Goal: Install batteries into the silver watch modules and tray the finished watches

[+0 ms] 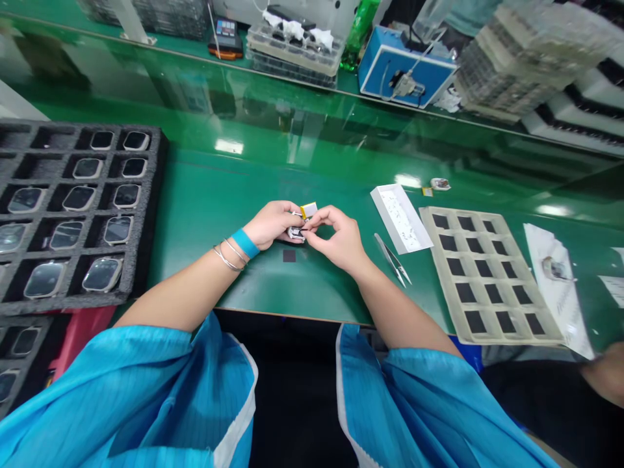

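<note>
My left hand (271,225) is closed around a small open smartwatch case (296,233), whose inner parts face up. A silver battery with yellow tape (309,210) sticks out at the case's far side, between my two hands. My right hand (336,237) pinches with thumb and forefinger at the case's right edge; whatever is between those fingertips is too small to make out. Just below the case, a dark square pad (289,256) lies flat on the green table (258,279). Metal tweezers (392,260) lie right of my right hand.
On the left stands a black foam tray (158,162) with several watches. At right are a white box (402,219) of tiny parts, a cream tray (461,276) with dark pads, and white paper (556,279). A blue box (407,68) sits on the back shelf. Another person's arm shows lower right.
</note>
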The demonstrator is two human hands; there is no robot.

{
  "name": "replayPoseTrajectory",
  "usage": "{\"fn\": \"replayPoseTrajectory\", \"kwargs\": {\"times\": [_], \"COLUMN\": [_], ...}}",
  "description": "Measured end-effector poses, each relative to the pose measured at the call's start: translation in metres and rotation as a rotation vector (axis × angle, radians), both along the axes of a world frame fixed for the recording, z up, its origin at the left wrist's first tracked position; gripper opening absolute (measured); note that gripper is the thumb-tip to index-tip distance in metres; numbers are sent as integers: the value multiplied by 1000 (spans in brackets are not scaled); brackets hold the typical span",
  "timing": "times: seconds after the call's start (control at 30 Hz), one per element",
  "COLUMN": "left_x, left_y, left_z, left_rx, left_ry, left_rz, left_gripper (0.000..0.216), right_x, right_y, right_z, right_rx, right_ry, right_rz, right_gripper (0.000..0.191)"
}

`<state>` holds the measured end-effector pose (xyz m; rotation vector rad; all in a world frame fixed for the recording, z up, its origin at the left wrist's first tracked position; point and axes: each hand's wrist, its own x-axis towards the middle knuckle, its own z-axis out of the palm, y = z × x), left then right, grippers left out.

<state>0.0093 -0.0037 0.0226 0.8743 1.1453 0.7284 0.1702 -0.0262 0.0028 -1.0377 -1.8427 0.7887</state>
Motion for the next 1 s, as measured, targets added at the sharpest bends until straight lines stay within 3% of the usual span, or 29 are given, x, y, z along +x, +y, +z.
{"fn": "replayPoseTrajectory", "kwargs": {"times": [0.43,0.5,0.6,0.7,0.8,0.9,1.0], "left_x": [3,4,4,3,0,-1,2], "left_y": [-1,-1,-2,-2,-1,0,-1], "left_z": [-4,-6,-8,-9,-9,-9,-12], "left_rx": [43,36,19,19,-19,-37,2], "left_ry": [-44,-55,-64,-95,-194,-270,-235], "left_rz": [107,100,65,40,-26,-88,-46], "left_gripper": [16,16,20,20,19,32,35], "right_x": [-3,1,9,13,12,9,7], "right_y": [-4,2,15,25,26,22,18], "right_z": [-3,-6,-13,-19,-19,-15,-12], "right_rx": [222,153,-129,-332,-287,-198,-122], "right_ry": [-335,-268,-31,179,228,200,135], "right_rz": [-167,-225,-207,-117,-163,-233,-245], "right_gripper": [11,21,45,39,32,24,17]}}
